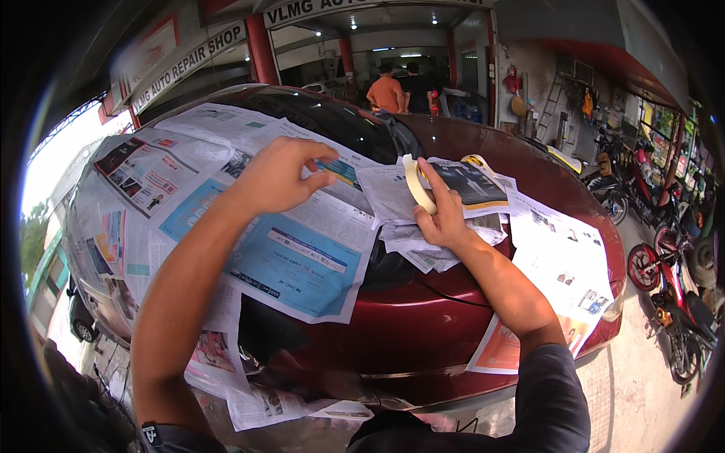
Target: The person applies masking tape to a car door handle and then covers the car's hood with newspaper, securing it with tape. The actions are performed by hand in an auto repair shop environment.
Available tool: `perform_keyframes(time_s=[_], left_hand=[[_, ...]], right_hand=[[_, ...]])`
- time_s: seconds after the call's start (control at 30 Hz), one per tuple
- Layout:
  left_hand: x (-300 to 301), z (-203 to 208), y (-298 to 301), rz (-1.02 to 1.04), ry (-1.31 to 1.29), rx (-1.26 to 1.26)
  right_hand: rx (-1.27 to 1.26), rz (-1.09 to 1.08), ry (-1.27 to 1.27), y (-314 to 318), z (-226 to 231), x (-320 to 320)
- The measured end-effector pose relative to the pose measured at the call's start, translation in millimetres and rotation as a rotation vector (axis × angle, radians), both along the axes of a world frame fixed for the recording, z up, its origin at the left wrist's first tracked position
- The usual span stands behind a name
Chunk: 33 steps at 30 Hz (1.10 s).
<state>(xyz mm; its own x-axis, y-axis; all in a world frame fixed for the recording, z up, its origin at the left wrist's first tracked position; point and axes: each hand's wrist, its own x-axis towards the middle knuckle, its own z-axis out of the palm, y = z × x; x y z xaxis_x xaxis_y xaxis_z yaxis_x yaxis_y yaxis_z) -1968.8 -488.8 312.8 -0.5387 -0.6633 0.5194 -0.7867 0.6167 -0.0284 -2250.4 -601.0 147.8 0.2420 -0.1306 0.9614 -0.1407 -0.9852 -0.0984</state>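
My right hand (444,219) grips a roll of pale masking tape (414,181), held on edge above folded newspaper sheets (476,181) on the dark red car (400,332). To its left, my left hand (278,175) hovers over newspaper sheets (294,260) that cover much of the car's left part. Its thumb and forefinger are apart, and I see nothing between them. Another roll, yellow and white (474,161), lies at the far edge of the folded sheets. More newspaper (563,249) hangs over the car's right front.
Motorcycles (672,294) stand along the right side. Behind the car is an open workshop with red posts (260,49), where two people (387,94) face away. A ladder (551,106) leans at the back right wall. Loose newspaper (264,404) droops off the near edge.
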Motion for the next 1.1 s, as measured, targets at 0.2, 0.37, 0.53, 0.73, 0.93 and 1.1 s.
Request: perform_keyframes(time_s=[0.2,0.37,0.53,0.73,0.93,1.1], left_hand=[[-76.3,-42.5,-51.0,-0.026,0.462,0.21],[-102.4,-60.1,-51.6,-0.155,0.594,0.165],[-121.8,-77.2,-30.4,-0.26,0.475,-0.406],[-33.9,-3.2,-41.0,0.185,0.919,-0.705],[299.8,134.0,55.9,0.842,1.359,-0.79],[455.9,143.5,127.8,0.744,1.595,-0.468]], right_hand=[[-0.095,0.101,0.009,12.7,6.5,-10.8],[0.148,0.295,-0.079,19.6,5.1,-7.5],[0.315,0.088,-0.119,15.6,16.5,2.6],[-0.425,-0.034,0.048,47.9,-1.1,-3.1],[-0.04,0.001,0.18,26.1,-7.5,22.9],[0.232,-0.084,0.115,2.1,-7.6,22.6]])
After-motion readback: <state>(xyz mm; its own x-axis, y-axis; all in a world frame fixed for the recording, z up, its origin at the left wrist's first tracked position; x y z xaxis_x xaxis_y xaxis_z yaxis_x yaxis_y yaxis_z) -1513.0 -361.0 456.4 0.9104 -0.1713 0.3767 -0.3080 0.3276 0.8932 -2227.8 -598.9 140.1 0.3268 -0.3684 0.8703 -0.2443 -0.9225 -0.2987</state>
